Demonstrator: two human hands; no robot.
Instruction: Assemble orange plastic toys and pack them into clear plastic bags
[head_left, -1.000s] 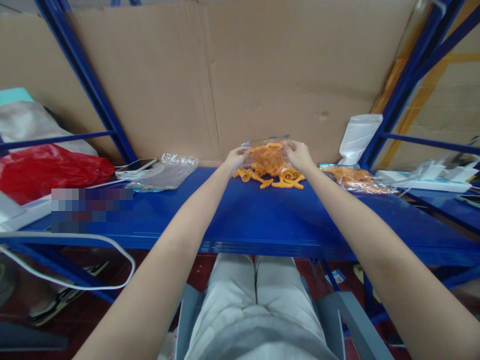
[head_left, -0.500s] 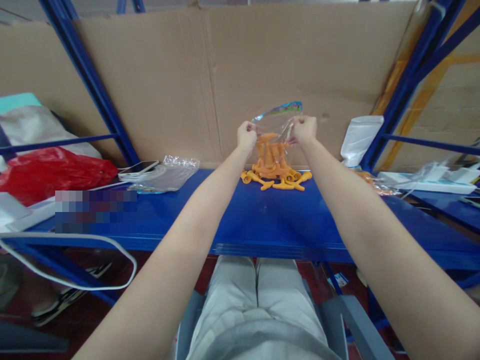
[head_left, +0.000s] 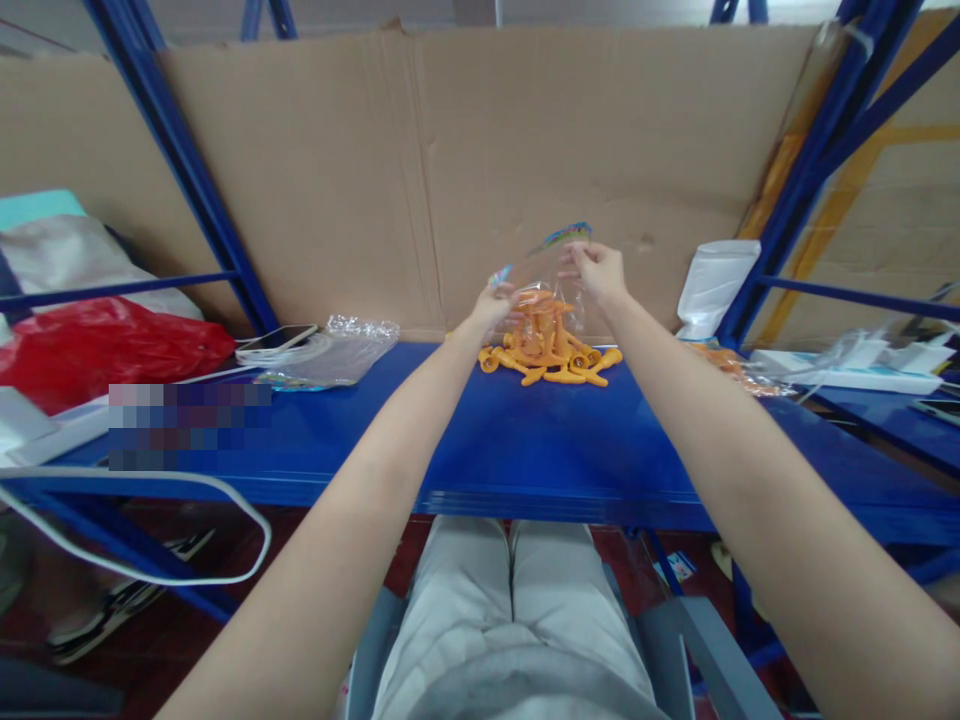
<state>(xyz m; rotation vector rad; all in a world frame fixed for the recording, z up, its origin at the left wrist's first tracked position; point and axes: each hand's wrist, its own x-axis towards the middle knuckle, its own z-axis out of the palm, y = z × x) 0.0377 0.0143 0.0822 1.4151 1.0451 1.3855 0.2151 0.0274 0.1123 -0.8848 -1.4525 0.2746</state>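
A clear plastic bag (head_left: 541, 300) with several orange plastic pieces inside hangs upright above the blue shelf (head_left: 480, 440). My left hand (head_left: 491, 306) pinches its left top corner. My right hand (head_left: 598, 270) pinches the right side of its top, a little higher. More loose orange pieces (head_left: 559, 368) lie in a small heap on the shelf right under the bag. Both my arms reach forward over my lap.
Left on the shelf lie a phone (head_left: 274, 338), a crumpled clear bag (head_left: 334, 350), a red bag (head_left: 97, 345) and a white cable (head_left: 150, 490). To the right are a white pouch (head_left: 716, 285), another filled bag (head_left: 739, 368) and white chargers (head_left: 862, 360). Cardboard (head_left: 450, 170) closes the back.
The bag was lifted off the shelf and held up by both hands. Since half a second ago my left hand has dropped lower and the bag top has tilted.
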